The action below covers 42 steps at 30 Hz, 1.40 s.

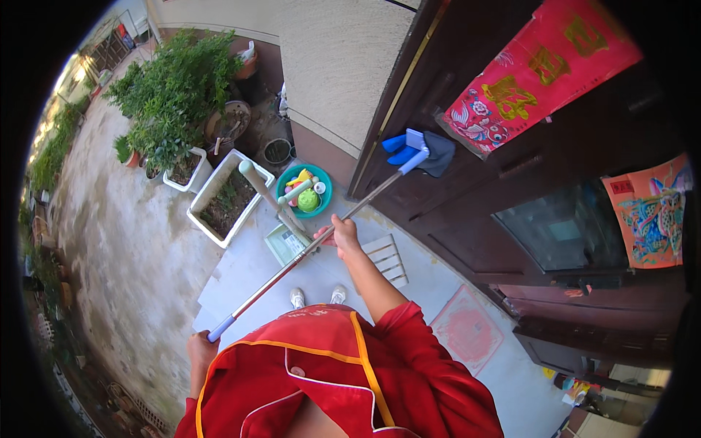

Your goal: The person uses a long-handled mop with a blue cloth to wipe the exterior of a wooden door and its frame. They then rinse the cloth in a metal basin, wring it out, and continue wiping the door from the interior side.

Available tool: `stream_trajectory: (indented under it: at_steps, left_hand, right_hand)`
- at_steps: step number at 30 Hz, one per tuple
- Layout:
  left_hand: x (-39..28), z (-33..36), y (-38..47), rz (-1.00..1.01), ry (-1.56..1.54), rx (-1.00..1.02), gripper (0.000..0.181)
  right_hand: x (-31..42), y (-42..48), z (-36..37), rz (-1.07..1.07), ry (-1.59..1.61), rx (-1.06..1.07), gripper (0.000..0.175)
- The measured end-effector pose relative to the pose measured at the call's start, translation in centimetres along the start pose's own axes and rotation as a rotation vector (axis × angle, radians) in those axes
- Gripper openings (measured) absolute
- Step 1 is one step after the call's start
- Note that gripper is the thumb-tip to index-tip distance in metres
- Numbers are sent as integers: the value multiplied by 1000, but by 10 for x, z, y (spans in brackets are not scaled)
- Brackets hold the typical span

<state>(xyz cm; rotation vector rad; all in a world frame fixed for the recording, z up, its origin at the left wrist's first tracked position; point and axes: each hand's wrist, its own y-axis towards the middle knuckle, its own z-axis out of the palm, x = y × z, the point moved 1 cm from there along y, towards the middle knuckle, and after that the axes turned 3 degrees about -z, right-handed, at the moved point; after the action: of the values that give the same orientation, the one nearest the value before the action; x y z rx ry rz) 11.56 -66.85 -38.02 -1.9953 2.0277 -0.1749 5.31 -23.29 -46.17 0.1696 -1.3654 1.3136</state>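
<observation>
My left hand (201, 351) grips the lavender end sleeve of a telescopic mop pole (279, 275), low at the left of my waist. Farther up the metal shaft, my right hand (344, 236) is wrapped around it. The pole slants up and right to a lavender mop head (417, 143) with a dark grey cloth (439, 155) and a bright blue piece (402, 150) on it. That head is up against the dark brown door (438, 219); exact contact cannot be made out. Red banners with gold characters, including this one (539, 79), hang on the door.
Near my feet stand a pale green long-handled dustpan (285, 247) and a slatted white stool (388, 260). A teal basin (327, 207) holds toys. White planters (195, 216) and leafy plants (175, 93) line the left. A faded red mat (468, 331) lies by the doorway.
</observation>
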Motion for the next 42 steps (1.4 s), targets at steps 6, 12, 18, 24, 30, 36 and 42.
stream_trajectory:
  at_steps: [6,12,18,24,30,36,42]
  left_hand:
    - [-5,-2,3,5,-52,116,19]
    - [35,86,-1,-12,-183,374,27]
    - [9,101,22,-60,-289,682,36]
    - [7,118,26,-117,-353,884,38]
    - [11,149,27,-107,-312,900,38]
    - [8,169,31,-103,-304,919,39]
    - [11,175,25,-132,-310,930,40]
  right_hand:
    - [12,-19,-7,-50,-15,-72,30]
    - [-20,-7,-33,28,-127,-136,30]
    - [-43,28,-44,84,-211,-180,28]
    - [-36,15,-31,14,-252,-235,27]
    - [-66,39,-52,132,-294,-293,26]
    - [-87,49,-78,140,-328,-312,27]
    - [-45,-5,-73,-30,-409,-365,27]
